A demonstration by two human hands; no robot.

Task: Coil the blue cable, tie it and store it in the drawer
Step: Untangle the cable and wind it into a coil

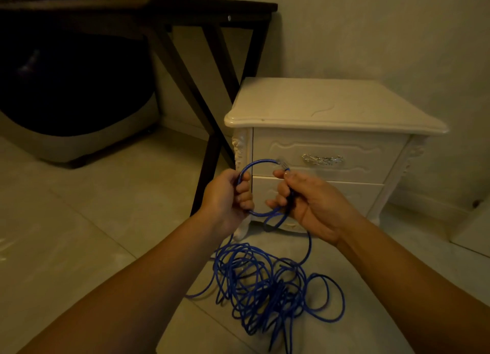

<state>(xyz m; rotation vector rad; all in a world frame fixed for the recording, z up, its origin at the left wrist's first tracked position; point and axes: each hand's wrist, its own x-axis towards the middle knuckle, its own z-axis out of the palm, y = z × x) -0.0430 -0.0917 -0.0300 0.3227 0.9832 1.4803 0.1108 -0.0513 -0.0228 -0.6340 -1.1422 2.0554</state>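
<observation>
A long blue cable (265, 284) lies in a loose tangle on the tiled floor in front of me. One small loop of it is raised between my hands. My left hand (225, 197) grips the loop's left side. My right hand (307, 199) grips the right side, with the clear plug end (282, 164) sticking up by its thumb. Just behind my hands stands a white bedside cabinet (331, 107); its upper drawer (318, 148), with a silver handle (322, 159), is closed.
A dark table (185, 6) with slanted legs stands left of the cabinet, against the wall. Under it sits a large dark and grey object (74, 109). Pale floor tiles (79, 234) spread to the left and right of the cable pile.
</observation>
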